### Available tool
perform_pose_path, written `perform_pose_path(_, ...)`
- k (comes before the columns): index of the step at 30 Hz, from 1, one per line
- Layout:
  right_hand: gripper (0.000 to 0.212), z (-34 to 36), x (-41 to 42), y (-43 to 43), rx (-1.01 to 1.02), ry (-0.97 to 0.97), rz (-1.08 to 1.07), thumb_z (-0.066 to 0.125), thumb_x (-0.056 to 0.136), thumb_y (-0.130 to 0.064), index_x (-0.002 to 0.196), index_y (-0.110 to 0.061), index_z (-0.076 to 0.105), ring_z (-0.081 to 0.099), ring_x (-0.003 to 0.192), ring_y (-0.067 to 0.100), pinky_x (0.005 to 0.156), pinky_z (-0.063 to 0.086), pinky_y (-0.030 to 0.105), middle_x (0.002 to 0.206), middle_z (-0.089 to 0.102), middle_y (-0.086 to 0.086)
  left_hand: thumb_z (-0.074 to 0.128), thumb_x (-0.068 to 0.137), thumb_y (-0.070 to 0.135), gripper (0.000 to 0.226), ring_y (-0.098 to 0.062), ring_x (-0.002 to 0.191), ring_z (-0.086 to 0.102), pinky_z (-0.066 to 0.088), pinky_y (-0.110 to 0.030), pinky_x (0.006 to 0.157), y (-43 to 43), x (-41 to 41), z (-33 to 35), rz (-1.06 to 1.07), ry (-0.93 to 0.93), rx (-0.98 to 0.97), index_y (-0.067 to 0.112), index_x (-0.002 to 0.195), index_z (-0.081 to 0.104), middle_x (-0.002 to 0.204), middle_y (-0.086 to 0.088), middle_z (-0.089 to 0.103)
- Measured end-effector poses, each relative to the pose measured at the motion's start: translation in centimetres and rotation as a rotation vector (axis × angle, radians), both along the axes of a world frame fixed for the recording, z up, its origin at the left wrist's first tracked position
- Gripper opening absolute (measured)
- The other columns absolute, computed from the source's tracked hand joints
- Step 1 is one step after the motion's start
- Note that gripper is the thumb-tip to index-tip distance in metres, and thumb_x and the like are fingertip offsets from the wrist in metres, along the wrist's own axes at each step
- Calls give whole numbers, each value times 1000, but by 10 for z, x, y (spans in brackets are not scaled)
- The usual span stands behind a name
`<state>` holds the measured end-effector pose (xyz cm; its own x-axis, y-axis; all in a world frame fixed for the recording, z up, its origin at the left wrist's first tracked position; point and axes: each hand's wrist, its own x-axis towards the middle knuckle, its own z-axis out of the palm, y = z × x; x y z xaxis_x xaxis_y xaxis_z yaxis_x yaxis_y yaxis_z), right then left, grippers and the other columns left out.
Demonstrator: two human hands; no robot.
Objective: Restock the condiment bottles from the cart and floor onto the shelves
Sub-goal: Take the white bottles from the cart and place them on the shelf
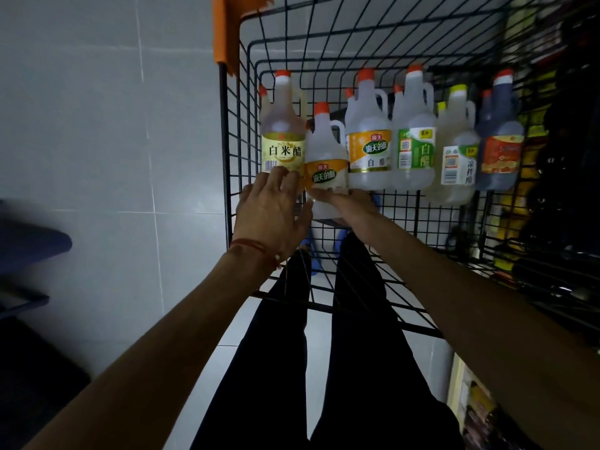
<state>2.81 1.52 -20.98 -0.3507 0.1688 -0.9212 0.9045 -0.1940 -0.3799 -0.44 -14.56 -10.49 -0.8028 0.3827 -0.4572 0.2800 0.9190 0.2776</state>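
**STATUS: WHITE VINEGAR BOTTLE HELD AT THE WIRE RACK**

Your right hand (352,206) grips the base of the white vinegar bottle (326,164), a clear handled bottle with an orange cap and an orange-and-green label. Your thumb lies across its lower front, and the other fingers are hidden behind the bottle. The bottle is upright at the front left of the wire rack (422,222), slightly forward of the row behind it. You cannot tell whether its base rests on the wire.

Your left hand (272,216) is spread flat with straight fingers and holds nothing. Its fingertips (277,173) touch the lower edge of the yellow-label bottle (282,134), which stands just beside the held bottle, on its left.

The row continues to the right with:
- an orange-label bottle (368,131)
- a green-label bottle (415,134)
- a pale bottle (456,154) with a yellow-green cap
- a dark bottle (500,138)

More orange caps show behind them. A red cord (250,248) circles your left wrist.
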Motion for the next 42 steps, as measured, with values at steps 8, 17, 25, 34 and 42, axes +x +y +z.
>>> perform_pose_path(8,67,27,9,10,59,44,51,92,67,-53,123,-22,72,73,100,17,80,61,31,112,77,-3,58,96,38,39,-32,113,56,49,-49,93,1,2,7,1,25,37,11,125,56,124,-11,59)
perform_pose_path(17,28,79,26,52,194,162,102,88,82,-36,104,-24,74,71,88,3,59,51,7,96,74,-9,52,99,43,49,-33,122,50,47,-49,99,23,-10,4,54,-29,-10,10,135,51,135,-13,54)
perform_pose_path(25,40,72,2,122,361,314,272,91,79,-34,112,-23,70,67,83,-16,66,52,6,101,74,-14,54,98,45,63,-35,142,36,39,-54,113,53,-37,-23,147,-43,-73,13,150,37,154,-14,38)
perform_pose_path(34,69,57,-14,154,473,224,482,89,67,-52,122,-23,59,70,93,12,75,64,41,112,67,-3,69,92,23,79,-43,135,33,43,-56,108,68,-45,-62,457,-26,-80,2,154,24,156,-23,26)
perform_pose_path(42,101,59,-31,136,625,239,548,76,56,-65,141,-18,45,55,115,27,89,56,52,128,51,4,72,82,8,84,-39,133,36,40,-48,110,71,-54,-75,695,54,4,1,153,27,150,-24,32)
